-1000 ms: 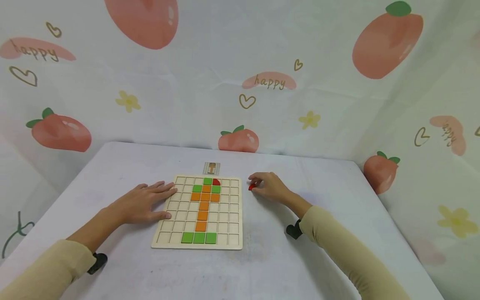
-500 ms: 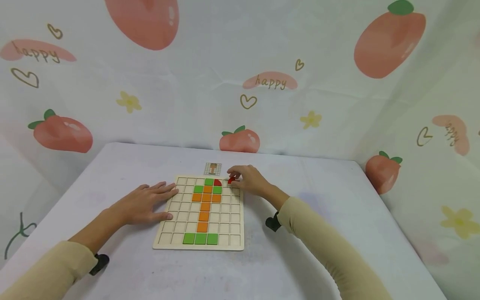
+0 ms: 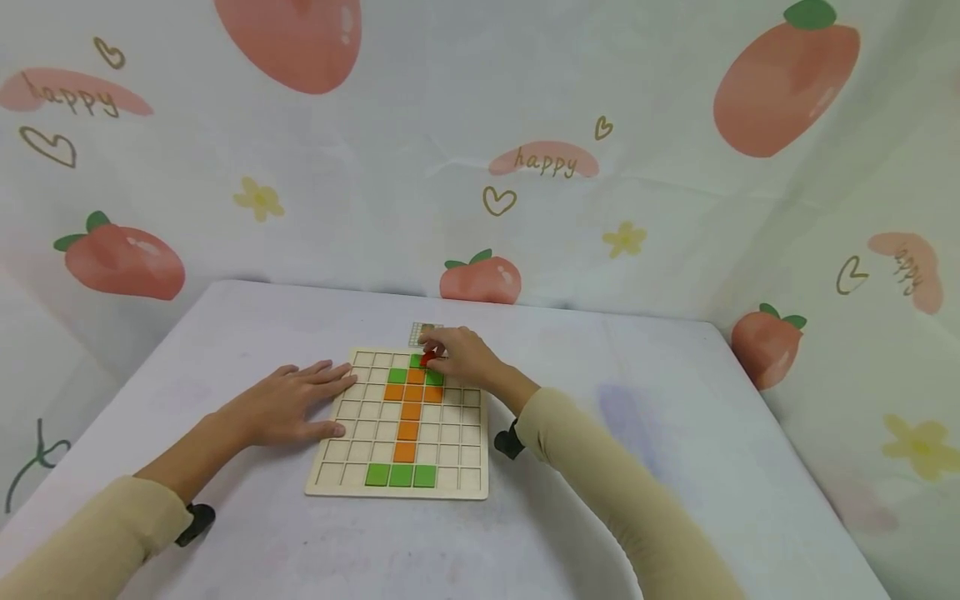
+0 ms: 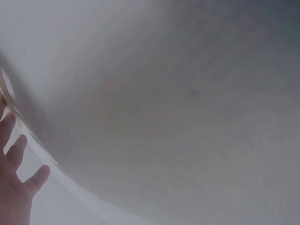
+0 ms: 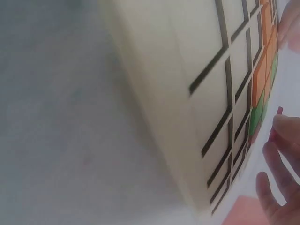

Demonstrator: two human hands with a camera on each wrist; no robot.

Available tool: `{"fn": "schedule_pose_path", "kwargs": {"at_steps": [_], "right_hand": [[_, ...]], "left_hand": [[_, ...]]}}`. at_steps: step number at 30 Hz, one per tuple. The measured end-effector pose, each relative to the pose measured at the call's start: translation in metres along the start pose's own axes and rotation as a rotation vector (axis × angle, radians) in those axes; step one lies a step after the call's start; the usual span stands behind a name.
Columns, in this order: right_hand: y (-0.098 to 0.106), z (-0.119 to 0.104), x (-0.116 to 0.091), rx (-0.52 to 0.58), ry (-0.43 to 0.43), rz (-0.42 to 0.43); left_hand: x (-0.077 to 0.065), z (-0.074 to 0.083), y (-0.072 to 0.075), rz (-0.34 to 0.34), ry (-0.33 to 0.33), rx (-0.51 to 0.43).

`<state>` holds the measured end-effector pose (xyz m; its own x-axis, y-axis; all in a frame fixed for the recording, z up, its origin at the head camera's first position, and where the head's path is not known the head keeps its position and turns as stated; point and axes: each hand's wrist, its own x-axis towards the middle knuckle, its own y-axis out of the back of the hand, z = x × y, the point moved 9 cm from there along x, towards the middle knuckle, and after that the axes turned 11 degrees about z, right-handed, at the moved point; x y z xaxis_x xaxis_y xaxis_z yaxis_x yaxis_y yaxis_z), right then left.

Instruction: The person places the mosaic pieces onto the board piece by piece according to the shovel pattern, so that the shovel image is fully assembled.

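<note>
A wooden grid board (image 3: 461, 454) lies on the table, with orange tiles (image 3: 410, 411) in a cross shape and several green tiles (image 3: 401, 476) in its cells. Fingers spread, my left hand (image 3: 292, 408) rests at the board's left edge; the left wrist view shows part of this hand (image 4: 14, 173). My right hand (image 3: 468, 358) pinches a small red tile (image 3: 427, 359) above the board's top row, beside a green tile. In the right wrist view the red tile (image 5: 280, 111) stands on edge between thumb and finger. The other red tile, in the top row, is covered from the head view.
Behind the board lies a small pattern card (image 3: 416, 333), partly covered by my right hand. A white cloth covers the table (image 3: 300, 542). A fruit-printed curtain (image 3: 390, 167) hangs behind the table's far edge.
My right hand has carried the red tile leftward from the table right of the board to over its top row. My left hand has stayed at the board's left edge.
</note>
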<state>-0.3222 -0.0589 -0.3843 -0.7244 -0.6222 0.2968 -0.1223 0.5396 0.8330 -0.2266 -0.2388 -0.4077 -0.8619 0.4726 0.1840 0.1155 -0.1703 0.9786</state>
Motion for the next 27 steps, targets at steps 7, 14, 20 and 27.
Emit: {"fn": "schedule_pose_path", "kwargs": {"at_steps": [7, 14, 20, 27], "right_hand": [[-0.009, -0.007, 0.009, 0.014, -0.001, -0.013], [-0.019, -0.012, 0.022, 0.004, -0.026, -0.025], [-0.029, -0.018, 0.028, -0.049, -0.003, -0.052], [-0.033, -0.023, 0.029, -0.141, 0.019, -0.05]], "left_hand": [[0.0, -0.001, -0.001, 0.005, 0.004, -0.009], [-0.001, -0.001, 0.0, 0.009, 0.0, -0.005], [-0.001, -0.002, -0.001, 0.001, 0.01, -0.012], [-0.002, -0.003, -0.001, 0.005, 0.005, -0.016]]}}
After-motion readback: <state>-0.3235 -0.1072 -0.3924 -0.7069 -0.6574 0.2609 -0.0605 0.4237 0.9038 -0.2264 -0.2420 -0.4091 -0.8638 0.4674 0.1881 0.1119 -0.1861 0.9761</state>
